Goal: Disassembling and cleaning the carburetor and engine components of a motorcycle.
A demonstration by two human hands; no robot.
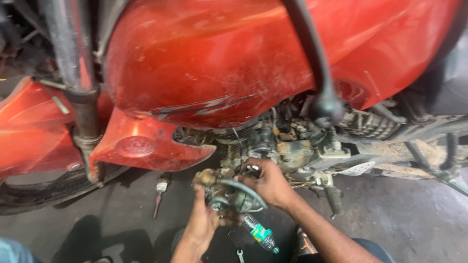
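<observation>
A: Carburettor (pixel 222 195), grimy, held in the air just below the motorcycle's engine (pixel 287 146). Overhead, the largest mass is the red fuel tank (pixel 209 58); beneath it sits the engine, and then the concrete floor (pixel 390 214).

B: And the hands?

A: The left hand (pixel 202 221) is closed around the carburettor's underside. The right hand (pixel 270 185) grips its upper side, fingers curled near a grey hose (pixel 243 187) that arcs across the body.

B: Principal hazard?

A: Judged from the greasy surfaces, a slip; the carburettor would fall to the floor, where a spanner (pixel 240 254) lies.

B: Secondary?

A: The hose could kink or pull loose if the body is twisted while attached; whether its far end is connected cannot be told. A plastic bottle (pixel 258 233), lying just below the hands, could be knocked over or crushed.

B: Smallest item?

A: A red-handled screwdriver (pixel 160 195) on the floor, well apart from the hands; grit from there could foul the open ports.
</observation>
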